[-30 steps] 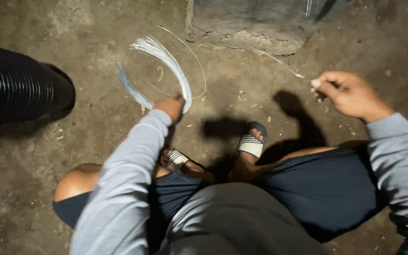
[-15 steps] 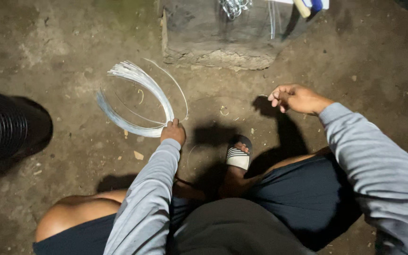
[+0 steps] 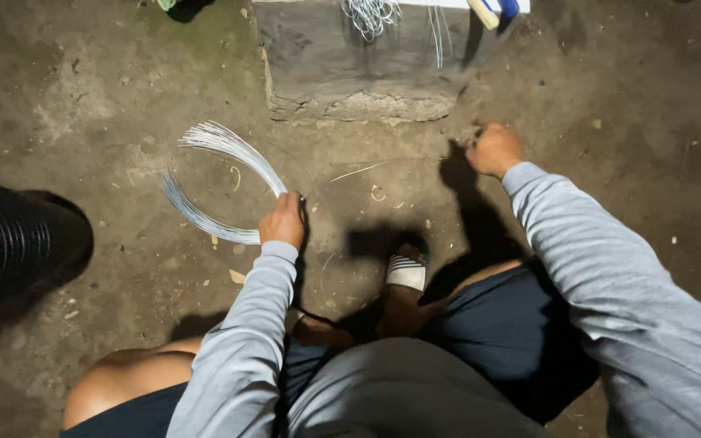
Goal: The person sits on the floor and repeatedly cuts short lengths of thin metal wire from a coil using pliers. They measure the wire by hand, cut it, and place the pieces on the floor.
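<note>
Squatting mid-frame, the person's left hand point(image 3: 282, 221) clamps the springy, light coil of thin silvery wire point(image 3: 219, 182) at its lower-right bunch, while the right hand point(image 3: 492, 149) pinches a loose strand point(image 3: 375, 167).

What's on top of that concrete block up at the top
On the concrete block lie a tangle of thin wire, a few straight wire strands hanging over its front face, and a tool handle. The frame cuts off the rest of its top.

Rough outdoor work yard, bare dirt ground point(image 3: 107, 97), concrete block point(image 3: 359, 73), black corrugated pipe point(image 3: 10, 239)
</note>
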